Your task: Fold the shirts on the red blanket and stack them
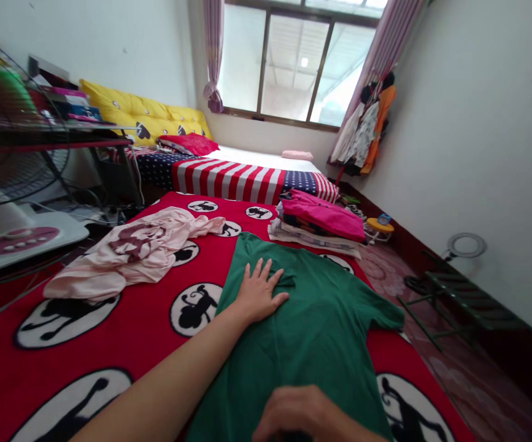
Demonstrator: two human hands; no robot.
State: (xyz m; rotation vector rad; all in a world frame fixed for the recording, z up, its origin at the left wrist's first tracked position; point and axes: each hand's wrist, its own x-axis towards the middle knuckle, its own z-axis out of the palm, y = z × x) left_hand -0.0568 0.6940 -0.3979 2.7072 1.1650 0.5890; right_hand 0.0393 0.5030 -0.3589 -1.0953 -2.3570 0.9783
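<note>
A green T-shirt lies spread on a red cover printed with black monkeys in white ovals. My left hand is pressed flat on its left part, fingers spread, beside a sleeve turned in over the body of the shirt. Low at the bottom edge, my right hand is blurred above the lower part of the shirt, its fingers curled. A small dark patch shows under those fingers; whether they grip anything is hidden.
A crumpled pink shirt lies to the left. Behind the T-shirt stands a stack of folded clothes, bright pink on top. A fan is at the left, a green folding stool at the right. Another bed is under the window.
</note>
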